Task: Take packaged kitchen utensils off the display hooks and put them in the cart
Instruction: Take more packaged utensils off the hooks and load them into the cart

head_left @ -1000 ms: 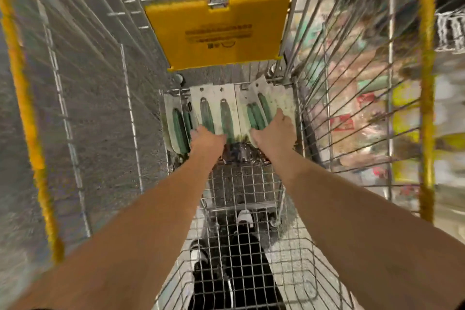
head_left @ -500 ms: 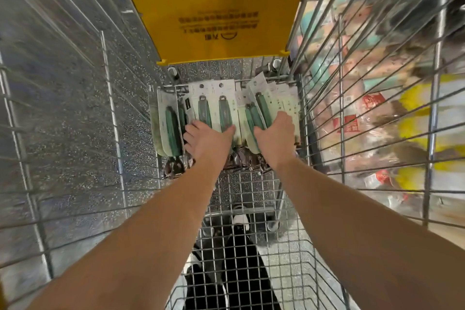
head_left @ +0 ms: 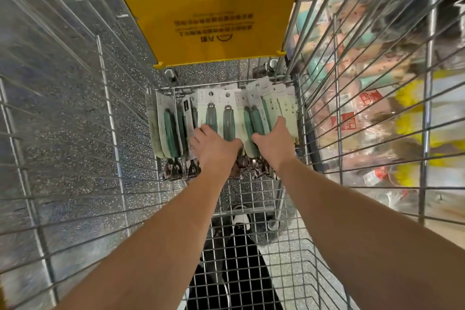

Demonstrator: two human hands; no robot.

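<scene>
Reaching down, left hand (head_left: 215, 147) and right hand (head_left: 273, 142) grip utensil packs (head_left: 227, 113).

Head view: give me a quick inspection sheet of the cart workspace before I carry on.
Surface: wire cart, floor visible through its mesh.
Job's things: packaged utensils with green handles, stacked at the cart's far end.
Clutter: yellow flap with printed text hangs above the packs.
Hands: left hand and right hand both rest on the packs; fingers partly hidden.
Cables: nothing seen.
Surroundings: blurred store goods beyond the cart's right side; speckled floor to the left.
</scene>
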